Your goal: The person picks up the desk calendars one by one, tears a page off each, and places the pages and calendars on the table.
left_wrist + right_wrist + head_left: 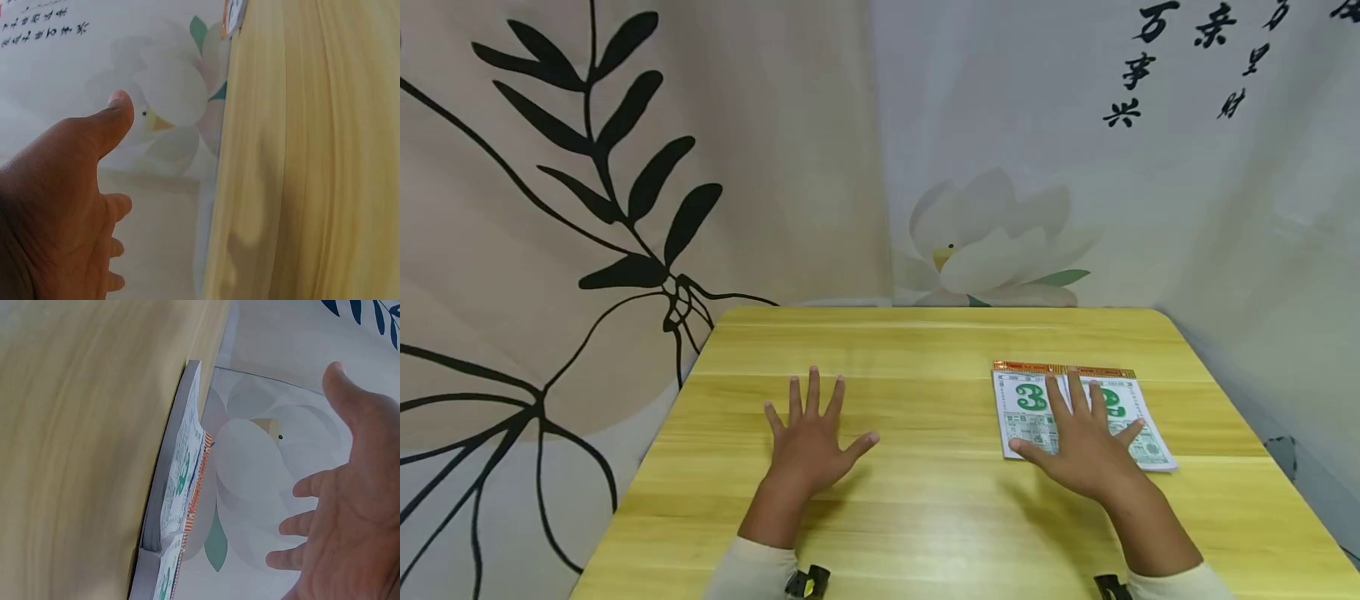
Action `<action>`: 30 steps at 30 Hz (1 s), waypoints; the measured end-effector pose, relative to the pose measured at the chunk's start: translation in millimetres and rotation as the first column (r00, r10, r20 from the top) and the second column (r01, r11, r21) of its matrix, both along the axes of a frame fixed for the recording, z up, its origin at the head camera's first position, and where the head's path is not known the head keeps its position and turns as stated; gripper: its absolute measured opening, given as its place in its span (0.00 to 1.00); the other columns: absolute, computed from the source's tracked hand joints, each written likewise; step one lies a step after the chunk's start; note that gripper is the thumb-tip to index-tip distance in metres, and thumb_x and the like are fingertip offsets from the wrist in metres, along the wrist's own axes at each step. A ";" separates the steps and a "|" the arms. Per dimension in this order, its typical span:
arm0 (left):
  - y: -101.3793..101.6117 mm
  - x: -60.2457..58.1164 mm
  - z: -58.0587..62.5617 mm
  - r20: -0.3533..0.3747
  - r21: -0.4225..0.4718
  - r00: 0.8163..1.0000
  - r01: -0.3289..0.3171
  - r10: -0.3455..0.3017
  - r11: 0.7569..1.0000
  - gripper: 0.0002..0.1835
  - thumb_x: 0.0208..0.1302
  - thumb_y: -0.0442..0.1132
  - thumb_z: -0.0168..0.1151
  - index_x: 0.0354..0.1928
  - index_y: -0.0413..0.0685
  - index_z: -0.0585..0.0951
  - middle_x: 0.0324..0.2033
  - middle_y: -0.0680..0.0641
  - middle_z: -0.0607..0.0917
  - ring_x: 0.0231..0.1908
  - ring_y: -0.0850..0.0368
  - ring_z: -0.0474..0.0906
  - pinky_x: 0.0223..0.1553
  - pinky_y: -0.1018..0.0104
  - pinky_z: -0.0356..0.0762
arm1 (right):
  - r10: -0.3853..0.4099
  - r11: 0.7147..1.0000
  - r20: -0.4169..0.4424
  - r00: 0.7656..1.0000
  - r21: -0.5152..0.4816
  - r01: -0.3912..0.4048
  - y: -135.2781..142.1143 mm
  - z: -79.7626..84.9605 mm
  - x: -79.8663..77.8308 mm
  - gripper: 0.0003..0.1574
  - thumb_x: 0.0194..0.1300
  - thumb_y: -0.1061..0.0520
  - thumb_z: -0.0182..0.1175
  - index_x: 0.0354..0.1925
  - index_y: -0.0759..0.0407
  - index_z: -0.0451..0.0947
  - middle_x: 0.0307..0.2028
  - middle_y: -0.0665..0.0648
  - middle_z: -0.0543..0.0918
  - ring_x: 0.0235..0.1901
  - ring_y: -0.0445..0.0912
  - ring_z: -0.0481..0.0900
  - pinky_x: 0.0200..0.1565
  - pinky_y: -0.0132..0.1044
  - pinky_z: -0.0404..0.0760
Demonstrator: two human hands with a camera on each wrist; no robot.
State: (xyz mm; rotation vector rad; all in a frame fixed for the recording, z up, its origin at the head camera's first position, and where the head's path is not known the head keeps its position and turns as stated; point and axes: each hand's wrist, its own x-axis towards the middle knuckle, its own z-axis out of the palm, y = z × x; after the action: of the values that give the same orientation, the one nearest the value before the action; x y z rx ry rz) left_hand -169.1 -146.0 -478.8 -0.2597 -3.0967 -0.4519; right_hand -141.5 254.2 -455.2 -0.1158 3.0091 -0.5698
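Two tear-off calendar pads lie side by side on the right part of the table, the left pad point(1011, 408) showing a green 3 and the right pad point(1153, 437) partly covered. Both have white pages and a red and gold top strip. Over them hovers my right hand point(1086, 454), fingers spread, holding nothing. In the right wrist view, a gap separates this hand point(350, 506) from the thick calendar pads point(181, 469). My left hand point(808, 454) hovers above the left half of the table, fingers spread and holding nothing; its thumb is raised in the left wrist view.
The wooden table point(925, 517) has rounded far corners. Behind it hangs a pale cloth point(805, 150) printed with dark leaves, a lotus flower and black characters. A small black device point(808, 582) sits at the left wrist, another point(1111, 587) at the right.
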 end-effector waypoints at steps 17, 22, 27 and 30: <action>69.5 -24.3 -15.4 0.147 -0.004 0.983 0.111 -0.109 0.994 0.55 0.72 0.84 0.43 0.89 0.61 0.53 0.89 0.37 0.47 0.87 0.26 0.40 0.77 0.13 0.35 | 0.005 1.000 0.043 0.999 0.004 -0.006 -11.5 -11.4 6.0 0.70 0.69 0.20 0.64 0.87 0.61 0.54 0.85 0.79 0.48 0.82 0.83 0.38 0.65 0.96 0.33; 92.0 -34.2 -16.0 0.174 0.029 0.974 0.142 -0.145 0.989 0.53 0.74 0.82 0.42 0.89 0.61 0.53 0.88 0.37 0.49 0.87 0.25 0.42 0.78 0.13 0.36 | -0.005 1.000 0.036 0.999 0.022 0.004 -12.2 -15.3 4.4 0.69 0.70 0.19 0.62 0.86 0.61 0.54 0.85 0.78 0.50 0.81 0.82 0.46 0.66 0.95 0.46; 116.4 -50.0 -17.3 0.176 0.035 0.972 0.149 -0.153 0.988 0.50 0.77 0.81 0.39 0.88 0.57 0.58 0.86 0.37 0.59 0.86 0.27 0.49 0.78 0.13 0.35 | -0.012 0.999 0.043 0.999 0.033 0.010 -13.0 -20.7 -0.5 0.69 0.70 0.19 0.61 0.86 0.64 0.55 0.84 0.79 0.52 0.79 0.82 0.52 0.63 0.91 0.57; 132.7 -60.0 -19.8 0.166 0.017 0.974 0.156 -0.156 0.988 0.49 0.78 0.80 0.38 0.86 0.55 0.63 0.84 0.39 0.65 0.85 0.29 0.54 0.78 0.13 0.37 | -0.022 0.999 0.053 0.998 0.036 0.021 -11.9 -21.9 -2.9 0.67 0.72 0.22 0.61 0.85 0.66 0.56 0.82 0.81 0.54 0.77 0.83 0.55 0.61 0.88 0.62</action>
State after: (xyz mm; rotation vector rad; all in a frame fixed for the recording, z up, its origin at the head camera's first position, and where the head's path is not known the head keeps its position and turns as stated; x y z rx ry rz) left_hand -229.1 -13.3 -498.6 -0.4933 -3.2519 -0.5077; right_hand -144.4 242.3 -477.1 -0.0649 2.9701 -0.5121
